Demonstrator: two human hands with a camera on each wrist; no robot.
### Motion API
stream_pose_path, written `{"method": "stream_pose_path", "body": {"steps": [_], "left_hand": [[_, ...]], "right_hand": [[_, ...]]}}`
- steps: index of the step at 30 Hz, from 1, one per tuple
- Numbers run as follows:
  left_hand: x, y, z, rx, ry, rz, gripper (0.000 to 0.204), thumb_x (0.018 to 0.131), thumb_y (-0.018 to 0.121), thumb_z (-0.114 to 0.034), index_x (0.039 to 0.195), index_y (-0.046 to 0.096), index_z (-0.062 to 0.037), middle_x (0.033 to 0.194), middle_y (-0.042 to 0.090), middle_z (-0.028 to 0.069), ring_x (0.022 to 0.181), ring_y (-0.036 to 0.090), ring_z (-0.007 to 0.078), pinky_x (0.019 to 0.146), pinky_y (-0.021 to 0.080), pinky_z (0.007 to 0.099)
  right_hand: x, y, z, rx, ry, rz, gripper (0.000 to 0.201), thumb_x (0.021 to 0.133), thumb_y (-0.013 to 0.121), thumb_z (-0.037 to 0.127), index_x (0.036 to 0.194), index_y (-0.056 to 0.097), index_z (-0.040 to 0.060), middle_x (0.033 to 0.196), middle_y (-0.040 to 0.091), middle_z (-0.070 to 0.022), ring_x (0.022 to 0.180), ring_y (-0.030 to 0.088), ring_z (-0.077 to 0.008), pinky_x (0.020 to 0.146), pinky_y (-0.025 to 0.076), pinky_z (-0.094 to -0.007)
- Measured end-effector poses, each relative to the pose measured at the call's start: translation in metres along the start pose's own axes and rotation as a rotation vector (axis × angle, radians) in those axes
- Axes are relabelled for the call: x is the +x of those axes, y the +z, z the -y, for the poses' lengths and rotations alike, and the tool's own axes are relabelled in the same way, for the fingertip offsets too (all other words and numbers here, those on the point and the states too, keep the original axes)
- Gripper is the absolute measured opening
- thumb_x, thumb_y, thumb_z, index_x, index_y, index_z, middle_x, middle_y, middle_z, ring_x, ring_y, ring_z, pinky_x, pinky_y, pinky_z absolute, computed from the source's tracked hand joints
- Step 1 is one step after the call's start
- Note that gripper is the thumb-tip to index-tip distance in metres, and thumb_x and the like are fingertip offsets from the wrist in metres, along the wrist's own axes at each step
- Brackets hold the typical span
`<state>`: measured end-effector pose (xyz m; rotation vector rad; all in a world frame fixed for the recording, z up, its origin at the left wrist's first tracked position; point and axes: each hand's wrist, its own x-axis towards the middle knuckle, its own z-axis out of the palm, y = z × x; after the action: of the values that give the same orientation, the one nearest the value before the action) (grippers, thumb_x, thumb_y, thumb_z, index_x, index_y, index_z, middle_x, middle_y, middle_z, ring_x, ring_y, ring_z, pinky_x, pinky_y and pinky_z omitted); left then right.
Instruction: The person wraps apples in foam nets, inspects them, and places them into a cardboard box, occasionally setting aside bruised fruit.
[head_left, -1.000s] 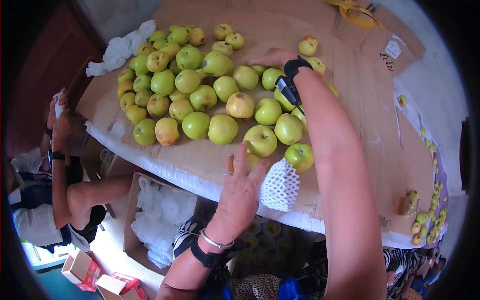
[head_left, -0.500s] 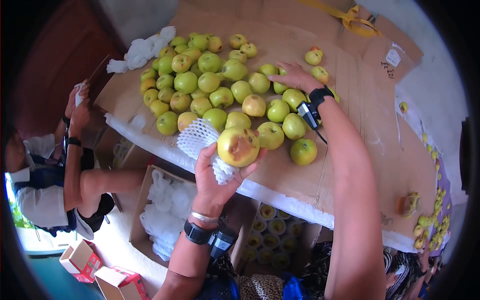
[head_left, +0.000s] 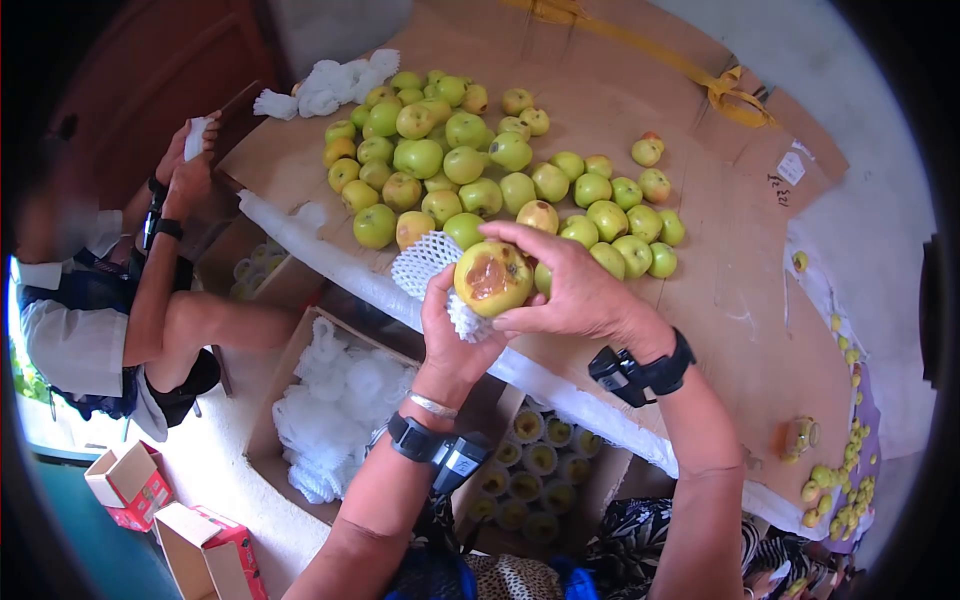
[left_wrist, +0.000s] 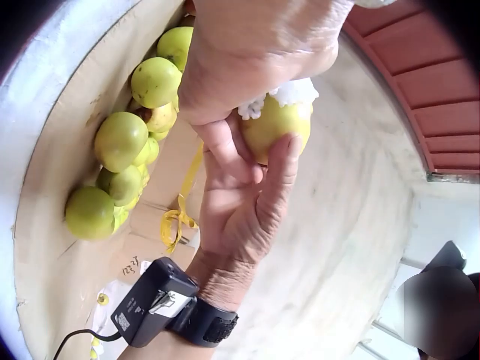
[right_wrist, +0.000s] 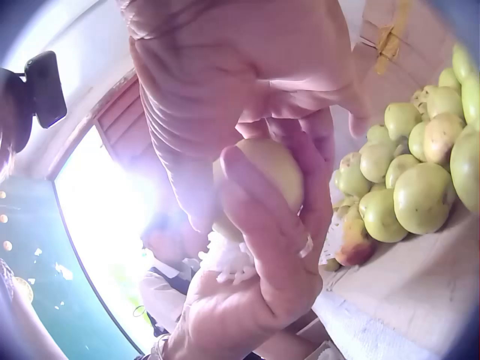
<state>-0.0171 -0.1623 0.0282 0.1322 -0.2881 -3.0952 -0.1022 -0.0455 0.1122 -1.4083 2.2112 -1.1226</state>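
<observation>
A yellow-green apple point(head_left: 493, 278) with a large brown bruise is held above the near edge of the cardboard-covered table. My left hand point(head_left: 455, 335) cups it from below, thumb up along its side. A white foam net point(head_left: 423, 262) lies between that palm and the apple, its mesh end fanning out to the left. From the right, my right hand point(head_left: 580, 285) grips the same apple, fingers over the top and thumb low. In the right wrist view both hands surround the apple point(right_wrist: 270, 176), with foam below it. Just beyond lies a spread of apples point(head_left: 465, 165).
Under the table edge stand a box of white foam nets point(head_left: 335, 420) and a box of apples in nets point(head_left: 530, 470). At left another person point(head_left: 75, 310) holds something white. A small jar point(head_left: 800, 438) stands at right; yellow strapping point(head_left: 740, 95) lies at the back.
My left hand has turned palm up with the bruised apple and foam net. My right hand has left the apples on the table and come in to grip the held apple.
</observation>
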Motion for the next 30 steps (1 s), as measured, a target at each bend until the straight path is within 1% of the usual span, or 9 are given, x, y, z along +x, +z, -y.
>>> {"method": "stream_pose_path", "body": {"steps": [5, 10, 13, 15, 16, 20, 22, 27, 30], "left_hand": [[-0.002, -0.01, 0.004, -0.134, 0.042, 0.16, 0.049, 0.087, 0.036, -0.045, 0.117, 0.051, -0.0094, 0.113, 0.058, 0.0082, 0.098, 0.058, 0.0268, 0.083, 0.049, 0.0436], [0.0, -0.012, 0.001, -0.274, 0.062, 0.139, 0.048, 0.088, 0.033, -0.044, 0.116, 0.05, -0.0091, 0.111, 0.057, 0.0097, 0.096, 0.057, 0.0272, 0.081, 0.048, 0.0442], [0.004, -0.005, 0.007, -0.074, 0.079, -0.356, 0.046, 0.09, 0.03, -0.041, 0.113, 0.049, -0.0058, 0.105, 0.059, 0.0105, 0.091, 0.06, 0.0263, 0.073, 0.052, 0.041], [0.003, -0.001, 0.018, 0.176, 0.099, -0.443, 0.028, 0.092, 0.038, -0.024, 0.102, 0.049, 0.0, 0.087, 0.062, 0.0119, 0.072, 0.064, 0.0242, 0.059, 0.055, 0.0356], [0.01, -0.027, 0.024, 0.219, -0.063, -0.235, 0.023, 0.091, 0.044, -0.017, 0.107, 0.05, -0.0008, 0.092, 0.059, 0.0113, 0.083, 0.06, 0.0259, 0.073, 0.053, 0.0383], [0.012, -0.035, 0.064, 0.315, -0.071, -0.33, 0.02, 0.088, 0.05, -0.014, 0.102, 0.055, 0.0003, 0.087, 0.062, 0.0107, 0.073, 0.062, 0.0225, 0.059, 0.054, 0.0348], [0.005, -0.041, 0.085, 0.407, -0.34, -0.182, 0.015, 0.086, 0.05, -0.004, 0.1, 0.05, -0.0054, 0.071, 0.059, 0.0079, 0.061, 0.06, 0.019, 0.048, 0.05, 0.0322], [-0.01, -0.037, 0.112, 0.656, -0.377, 0.004, 0.02, 0.083, 0.052, -0.003, 0.102, 0.051, -0.0007, 0.08, 0.06, 0.0052, 0.061, 0.055, 0.011, 0.052, 0.046, 0.0246], [-0.011, -0.044, 0.125, 0.727, -0.295, -0.016, 0.035, 0.086, 0.053, -0.007, 0.119, 0.045, 0.0005, 0.112, 0.054, 0.0104, 0.099, 0.051, 0.0158, 0.084, 0.042, 0.0288]], "right_hand": [[-0.002, 0.018, -0.002, -0.038, -0.003, -0.054, 0.073, 0.057, 0.076, 0.026, 0.12, 0.046, 0.0055, 0.109, 0.057, -0.0145, 0.1, 0.057, -0.0281, 0.089, 0.044, -0.036], [0.007, 0.029, -0.002, 0.189, 0.026, -0.121, 0.072, 0.057, 0.077, 0.024, 0.118, 0.045, 0.0051, 0.107, 0.057, -0.0117, 0.102, 0.056, -0.0228, 0.09, 0.043, -0.0331], [0.02, 0.034, -0.008, 0.35, -0.002, -0.177, 0.071, 0.061, 0.077, 0.015, 0.122, 0.041, 0.0035, 0.111, 0.053, -0.0089, 0.104, 0.052, -0.0158, 0.093, 0.042, -0.0298], [0.034, 0.038, -0.008, 0.436, -0.009, -0.217, 0.072, 0.064, 0.076, 0.008, 0.124, 0.038, 0.0035, 0.116, 0.049, -0.0074, 0.105, 0.051, -0.0145, 0.095, 0.04, -0.0291], [0.043, 0.037, -0.001, 0.477, 0.039, -0.209, 0.07, 0.066, 0.074, 0.004, 0.125, 0.037, 0.0028, 0.117, 0.048, -0.0073, 0.106, 0.05, -0.0136, 0.095, 0.041, -0.0287], [0.09, 0.039, -0.008, 0.455, 0.024, -0.17, 0.069, 0.066, 0.074, 0.007, 0.125, 0.037, 0.0025, 0.113, 0.051, -0.0089, 0.104, 0.052, -0.0141, 0.092, 0.043, -0.0283], [0.111, 0.041, 0.002, 0.604, 0.067, -0.127, 0.071, 0.067, 0.073, 0.006, 0.126, 0.035, 0.003, 0.114, 0.051, -0.0092, 0.103, 0.052, -0.0149, 0.092, 0.043, -0.0284], [0.159, 0.072, 0.001, 0.849, 0.119, -0.101, 0.073, 0.067, 0.071, -0.001, 0.128, 0.031, 0.0041, 0.114, 0.05, -0.0095, 0.102, 0.052, -0.0174, 0.089, 0.044, -0.0293], [0.18, 0.093, -0.004, 0.922, 0.203, -0.108, 0.072, 0.067, 0.07, -0.002, 0.127, 0.031, 0.0043, 0.114, 0.048, -0.0093, 0.101, 0.052, -0.0175, 0.086, 0.046, -0.0289]]}}
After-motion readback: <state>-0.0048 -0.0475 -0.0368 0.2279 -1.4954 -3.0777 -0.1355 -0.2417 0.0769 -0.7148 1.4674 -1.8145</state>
